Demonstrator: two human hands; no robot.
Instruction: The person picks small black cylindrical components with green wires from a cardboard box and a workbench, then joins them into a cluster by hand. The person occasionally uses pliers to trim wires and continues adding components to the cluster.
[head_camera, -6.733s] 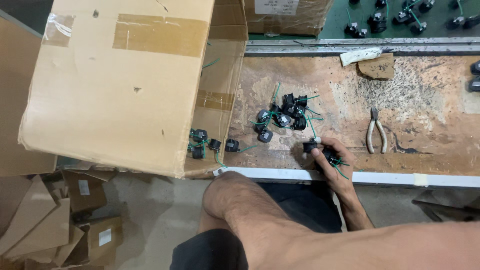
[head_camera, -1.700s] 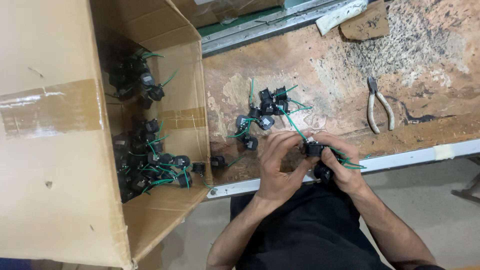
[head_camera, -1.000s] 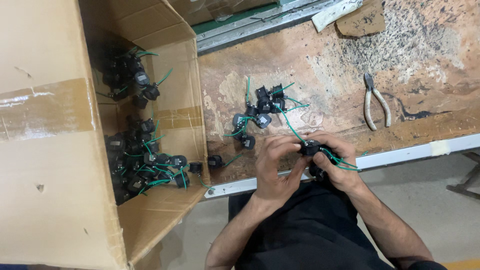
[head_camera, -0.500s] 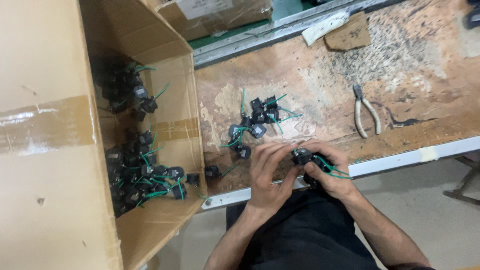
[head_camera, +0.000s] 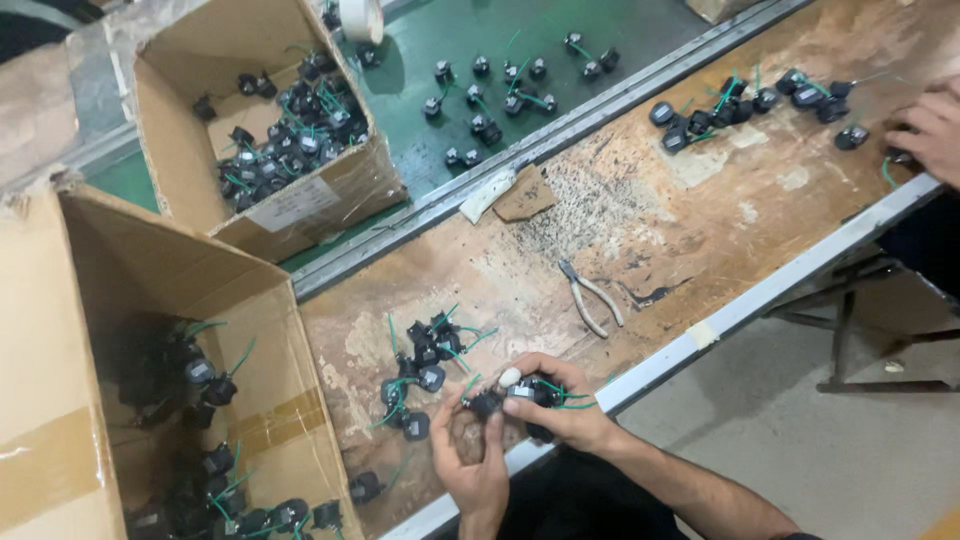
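At the far left, an open cardboard box (head_camera: 250, 400) lies on its side, its dim inside strewn with small black parts trailing green wires. Just right of it, a loose cluster of the same parts (head_camera: 420, 370) sits on the worn wooden tabletop (head_camera: 700, 200). At the near edge, the left hand (head_camera: 472, 465) pinches a small black plug-like component (head_camera: 487, 403), fingers closed around it, while the right hand (head_camera: 560, 400) grips a matching black component (head_camera: 528, 393) with thin green wire looping out to the right. The two pieces meet between the fingertips, just above the tabletop's metal edge strip. Working them together would go best with both pieces lined up squarely and the wires kept out from between them. Further right, a pair of pliers (head_camera: 590, 298) lies untouched. At the far right edge, another person's hand (head_camera: 930, 125) rests near more black parts.
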